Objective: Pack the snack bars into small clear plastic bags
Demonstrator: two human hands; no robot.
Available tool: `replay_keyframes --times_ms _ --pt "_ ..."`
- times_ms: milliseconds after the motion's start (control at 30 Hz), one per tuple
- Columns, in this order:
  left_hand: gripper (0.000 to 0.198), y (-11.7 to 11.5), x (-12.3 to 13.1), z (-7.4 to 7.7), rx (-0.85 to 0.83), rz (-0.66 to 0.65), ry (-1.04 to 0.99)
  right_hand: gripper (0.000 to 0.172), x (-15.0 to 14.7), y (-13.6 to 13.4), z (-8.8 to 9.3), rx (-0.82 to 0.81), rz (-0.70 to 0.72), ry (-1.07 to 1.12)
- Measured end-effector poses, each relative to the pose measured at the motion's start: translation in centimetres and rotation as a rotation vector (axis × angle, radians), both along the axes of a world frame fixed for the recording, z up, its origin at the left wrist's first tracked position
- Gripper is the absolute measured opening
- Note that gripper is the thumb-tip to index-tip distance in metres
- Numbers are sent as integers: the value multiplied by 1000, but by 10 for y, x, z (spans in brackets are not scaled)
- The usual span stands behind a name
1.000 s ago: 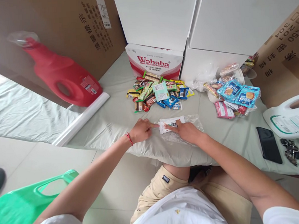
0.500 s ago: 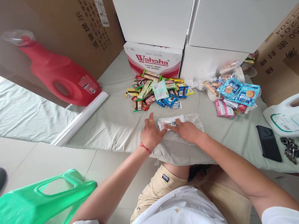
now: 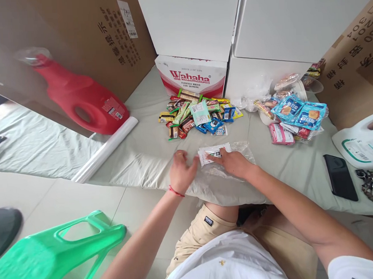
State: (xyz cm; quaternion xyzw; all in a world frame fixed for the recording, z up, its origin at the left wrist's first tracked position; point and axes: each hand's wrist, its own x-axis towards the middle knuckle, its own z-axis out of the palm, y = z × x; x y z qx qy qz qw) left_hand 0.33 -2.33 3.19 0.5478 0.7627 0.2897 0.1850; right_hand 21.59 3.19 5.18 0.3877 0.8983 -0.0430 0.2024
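Note:
A flat white packet (image 3: 204, 155) with printing lies on the cloth near the front edge, together with a clear plastic bag (image 3: 245, 149). My right hand (image 3: 237, 163) holds the packet down, one finger stretched across its print; the undersides of the fingers are hidden. Just left of the packet is my left hand (image 3: 181, 171), slightly blurred, with nothing in it and its thumb apart from the bent fingers. Beyond both hands lies a pile of small wrapped snacks (image 3: 187, 124), with a pale green packet (image 3: 200, 113) on top.
Behind the snacks stands a Wahaha water carton (image 3: 192, 76). To the right are blue snack packs (image 3: 309, 115), a black phone (image 3: 340, 177), keys (image 3: 371, 185) and a white jug (image 3: 365, 145). A red jug (image 3: 83, 99), white roll (image 3: 106, 148) and green stool (image 3: 51, 257) are left.
My left hand has drawn back from the packet, moving left and slightly toward me. My right hand stays on the packet. The whole view has shifted slightly.

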Motion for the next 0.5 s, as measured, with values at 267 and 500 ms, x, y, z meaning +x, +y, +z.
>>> replay_keyframes --times_ms 267,500 --pt "53 -4 55 2 -64 -225 242 67 -1 1 0 -4 5 0" --pt "12 6 28 -2 -237 -169 165 76 0 0 0 6 -8 -5"
